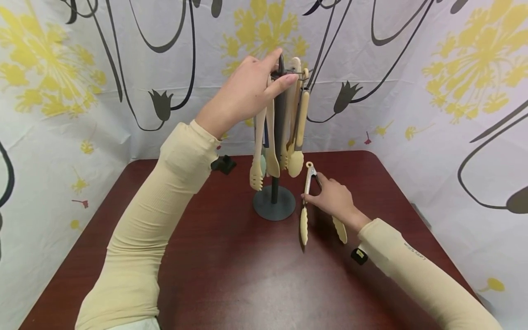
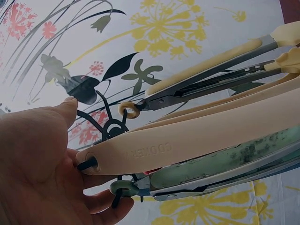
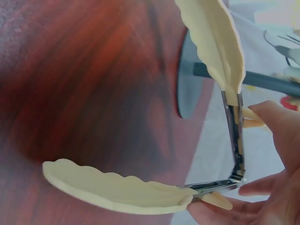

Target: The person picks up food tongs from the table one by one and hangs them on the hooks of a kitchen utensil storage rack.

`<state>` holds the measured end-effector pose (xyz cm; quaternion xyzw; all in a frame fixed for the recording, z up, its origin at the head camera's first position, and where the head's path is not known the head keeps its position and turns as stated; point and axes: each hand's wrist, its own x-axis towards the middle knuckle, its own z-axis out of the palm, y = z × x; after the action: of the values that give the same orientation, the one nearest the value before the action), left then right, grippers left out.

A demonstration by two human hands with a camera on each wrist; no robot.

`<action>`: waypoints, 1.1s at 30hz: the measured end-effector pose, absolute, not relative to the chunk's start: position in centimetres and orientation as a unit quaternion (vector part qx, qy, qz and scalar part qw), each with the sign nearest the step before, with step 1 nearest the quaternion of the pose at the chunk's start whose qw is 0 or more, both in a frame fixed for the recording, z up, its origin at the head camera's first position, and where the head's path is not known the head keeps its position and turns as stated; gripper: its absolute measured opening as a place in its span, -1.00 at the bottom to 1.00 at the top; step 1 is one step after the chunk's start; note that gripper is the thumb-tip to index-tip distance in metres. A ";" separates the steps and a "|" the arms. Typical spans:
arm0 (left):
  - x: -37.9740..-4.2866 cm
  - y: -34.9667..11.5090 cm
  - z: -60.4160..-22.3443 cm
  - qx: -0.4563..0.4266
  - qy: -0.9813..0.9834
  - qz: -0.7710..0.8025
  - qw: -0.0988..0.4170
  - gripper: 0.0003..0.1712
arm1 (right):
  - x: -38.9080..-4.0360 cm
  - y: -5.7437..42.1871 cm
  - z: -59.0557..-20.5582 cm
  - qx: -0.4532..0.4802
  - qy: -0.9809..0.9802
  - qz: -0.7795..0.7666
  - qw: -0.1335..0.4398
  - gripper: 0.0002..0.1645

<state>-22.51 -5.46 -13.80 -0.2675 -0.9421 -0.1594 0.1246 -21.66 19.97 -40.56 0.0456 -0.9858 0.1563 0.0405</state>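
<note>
My left hand [image 1: 249,89] is at the top of a dark utensil stand [image 1: 274,204], its thumb and fingers around the hooks. From these hooks hang a cream slotted server [image 1: 256,176], a beige-handled utensil [image 2: 187,145], cream-handled tongs [image 2: 211,61] and green-handled tongs [image 2: 197,171], among others partly hidden. To the right of the base, my right hand [image 1: 336,197] grips a pair of cream-tipped tongs [image 1: 304,224], thumb on one arm and fingers on the other. Their scalloped tips [image 3: 117,190] are spread wide apart and point toward the table's front.
The stand rises from the dark red wooden table [image 1: 222,266], toward its back. Behind and at the sides hangs a white cloth [image 1: 231,27] with yellow and grey flower prints. Small black wrist devices [image 1: 224,164] sit at both sleeves.
</note>
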 end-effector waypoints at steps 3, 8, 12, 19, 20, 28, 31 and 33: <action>-22.5 -5.5 -13.8 -0.268 -0.942 -0.156 0.126 -0.11 | -21.6 20.3 -39.8 0.046 -0.983 0.166 0.059 0.16; -22.5 -5.4 -13.8 -0.268 -0.943 -0.151 0.127 -0.11 | -21.7 20.8 -38.4 0.036 -0.980 0.177 0.084 0.14; -22.5 -5.4 -13.8 -0.267 -0.943 -0.152 0.129 -0.10 | -21.9 21.2 -37.1 0.026 -0.975 0.185 0.118 0.12; -22.5 -5.4 -13.9 -0.269 -0.941 -0.158 0.131 -0.11 | -22.0 21.8 -34.5 0.036 -0.958 0.205 0.199 0.08; -22.5 -5.4 -13.9 -0.269 -0.941 -0.158 0.130 -0.11 | -21.9 21.8 -34.1 0.036 -0.954 0.207 0.212 0.08; -22.6 -5.4 -13.8 -0.266 -0.942 -0.159 0.126 -0.10 | -21.4 22.0 -31.2 0.043 -0.935 0.216 0.279 0.02; -22.6 -5.4 -13.8 -0.269 -0.941 -0.160 0.128 -0.10 | -21.1 21.8 -30.6 0.050 -0.924 0.232 0.299 0.01; -22.6 -5.4 -13.9 -0.269 -0.941 -0.159 0.129 -0.10 | -20.9 21.5 -30.2 0.058 -0.915 0.241 0.317 0.00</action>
<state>-22.55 -5.38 -13.86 -0.2685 -0.9413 -0.1591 0.1289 -20.91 21.55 -30.24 0.0578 -0.9154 0.2413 0.3168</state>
